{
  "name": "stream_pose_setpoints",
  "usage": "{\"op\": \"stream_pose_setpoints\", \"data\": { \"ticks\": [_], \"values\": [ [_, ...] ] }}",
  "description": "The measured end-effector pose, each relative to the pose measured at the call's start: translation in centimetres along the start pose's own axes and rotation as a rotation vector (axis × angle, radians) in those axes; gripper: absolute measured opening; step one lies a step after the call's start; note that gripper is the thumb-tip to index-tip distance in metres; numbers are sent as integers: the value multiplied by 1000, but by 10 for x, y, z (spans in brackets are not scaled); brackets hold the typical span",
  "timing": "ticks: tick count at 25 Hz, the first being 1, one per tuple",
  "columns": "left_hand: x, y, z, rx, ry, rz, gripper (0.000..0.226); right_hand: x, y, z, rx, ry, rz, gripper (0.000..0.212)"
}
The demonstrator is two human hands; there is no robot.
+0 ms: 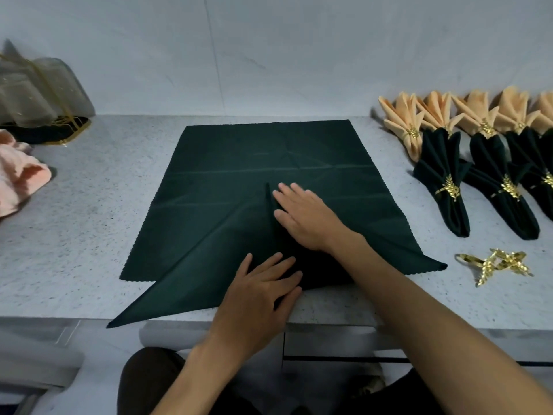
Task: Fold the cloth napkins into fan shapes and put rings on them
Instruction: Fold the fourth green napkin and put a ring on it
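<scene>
The speckled counter (89,220) carries a dark green napkin (239,163) spread flat beneath both hands. The right hand (305,217) and left hand (263,292) press on its folds with straight fingers. Gold rings (496,263) lie right of the right hand.

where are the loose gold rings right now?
Head view: the loose gold rings lie in a small pile on the countertop at right, just in front of the finished dark green fans and beside the spread napkin's right corner.

One flat dark green napkin (263,163) lies spread out. Three folded dark green fans (449,175) and five peach fans (401,118) are visible. Two hands show.
</scene>
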State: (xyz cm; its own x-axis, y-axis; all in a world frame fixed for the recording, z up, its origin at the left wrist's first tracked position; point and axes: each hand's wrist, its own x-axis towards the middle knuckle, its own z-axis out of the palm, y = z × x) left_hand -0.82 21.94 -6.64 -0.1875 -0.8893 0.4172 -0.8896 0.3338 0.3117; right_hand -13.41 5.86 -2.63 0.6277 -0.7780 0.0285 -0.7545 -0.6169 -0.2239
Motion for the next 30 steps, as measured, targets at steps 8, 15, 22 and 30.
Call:
{"op": "stream_pose_setpoints", "data": {
  "ticks": [8, 15, 22, 30],
  "values": [
    [15, 25, 5, -105, -2, -104, 34, -103, -19, -4, 558, 323, 32, 22],
    [23, -9, -74, -471, 227, -210, 18, -90, -35, 17, 303, 324, 104, 28],
    [13, -130, -100, -121, -360, -133, 43, -95, -39, 29, 152, 396, 56, 18],
    [8, -140, -90, -284, -266, -49, 28, -97, -45, 33, 51, 486, -139, 26]
  ]
}}
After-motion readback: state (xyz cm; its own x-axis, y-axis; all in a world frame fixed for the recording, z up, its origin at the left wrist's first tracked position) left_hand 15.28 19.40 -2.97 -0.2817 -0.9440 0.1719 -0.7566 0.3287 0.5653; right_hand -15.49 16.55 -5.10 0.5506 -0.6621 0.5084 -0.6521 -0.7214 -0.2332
